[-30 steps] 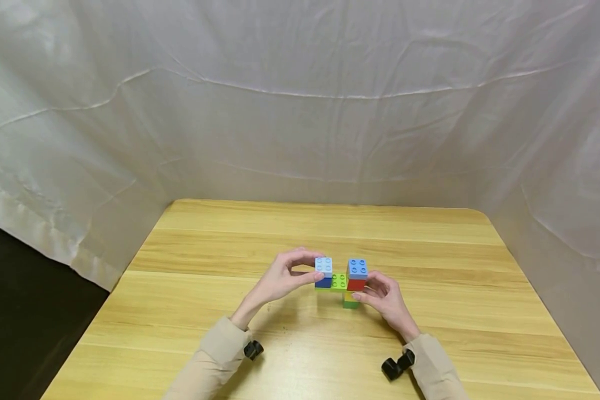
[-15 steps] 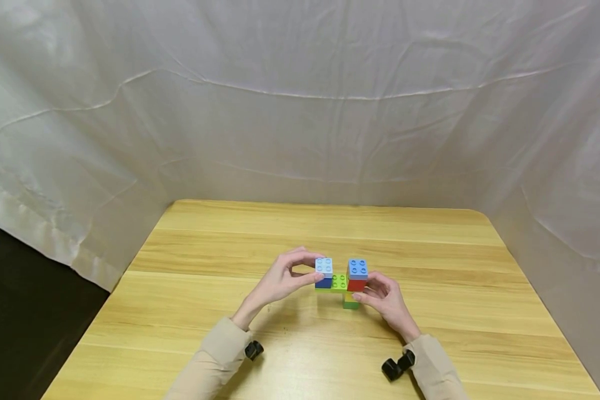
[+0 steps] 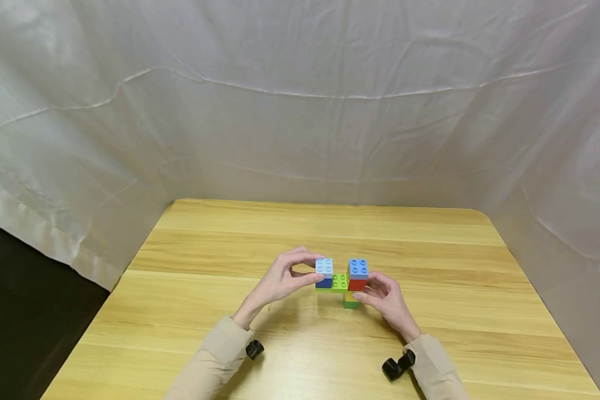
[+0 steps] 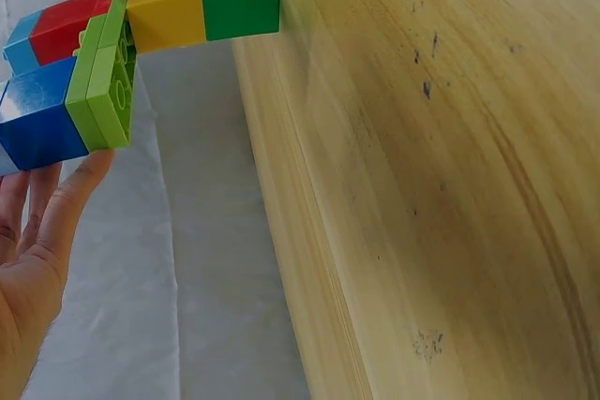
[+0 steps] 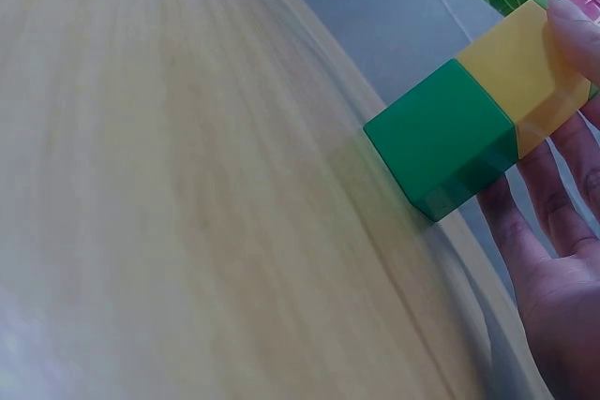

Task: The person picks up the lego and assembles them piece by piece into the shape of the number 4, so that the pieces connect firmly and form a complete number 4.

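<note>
Toy building bricks are joined into one structure, with a lime green brick as its crossbar. On the crossbar's left end a pale blue brick tops a dark blue brick; my left hand pinches this stack between thumb and fingers. At the right end a medium blue brick sits on a red brick. Below them a yellow brick stands on a green brick, whose base is at the tabletop. My right hand grips this column around the yellow brick, thumb in front.
The wooden table reaches back to a hanging pale curtain, which also lines both sides. A dark area lies beyond the table's left edge. Black wrist devices sit on both beige sleeves.
</note>
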`<move>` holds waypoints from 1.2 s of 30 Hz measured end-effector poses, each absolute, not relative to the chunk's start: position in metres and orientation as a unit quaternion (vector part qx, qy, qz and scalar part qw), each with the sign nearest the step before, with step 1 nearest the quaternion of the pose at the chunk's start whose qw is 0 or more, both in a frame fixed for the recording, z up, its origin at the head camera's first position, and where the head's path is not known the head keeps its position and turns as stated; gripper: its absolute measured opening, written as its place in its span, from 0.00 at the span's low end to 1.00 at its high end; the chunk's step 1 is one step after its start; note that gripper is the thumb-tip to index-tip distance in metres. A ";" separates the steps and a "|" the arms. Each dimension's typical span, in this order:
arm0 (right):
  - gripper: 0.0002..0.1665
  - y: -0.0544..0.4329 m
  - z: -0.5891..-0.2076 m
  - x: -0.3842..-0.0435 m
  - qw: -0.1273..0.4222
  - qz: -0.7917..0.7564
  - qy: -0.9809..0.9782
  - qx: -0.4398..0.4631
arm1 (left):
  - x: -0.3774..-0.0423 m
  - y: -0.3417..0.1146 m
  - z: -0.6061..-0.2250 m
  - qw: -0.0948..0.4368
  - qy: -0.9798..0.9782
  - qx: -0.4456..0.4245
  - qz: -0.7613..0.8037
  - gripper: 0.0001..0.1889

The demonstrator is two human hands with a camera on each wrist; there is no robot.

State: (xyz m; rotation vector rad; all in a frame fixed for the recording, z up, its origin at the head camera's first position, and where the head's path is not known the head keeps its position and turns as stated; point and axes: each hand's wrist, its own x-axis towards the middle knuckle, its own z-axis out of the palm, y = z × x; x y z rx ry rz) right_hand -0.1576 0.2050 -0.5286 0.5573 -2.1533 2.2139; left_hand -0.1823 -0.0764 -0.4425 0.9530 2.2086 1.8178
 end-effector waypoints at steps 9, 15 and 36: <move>0.19 0.206 -0.529 -0.158 0.000 0.706 -0.685 0.179 | -0.184 -0.077 -0.442 0.059 0.719 0.334 0.607 0.18; 0.20 0.205 -0.528 -0.158 -0.001 0.710 -0.682 0.177 | -0.184 -0.076 -0.440 0.060 0.723 0.334 0.602 0.18; 0.20 0.205 -0.527 -0.157 -0.001 0.709 -0.682 0.179 | -0.182 -0.073 -0.448 0.124 0.740 0.299 0.590 0.19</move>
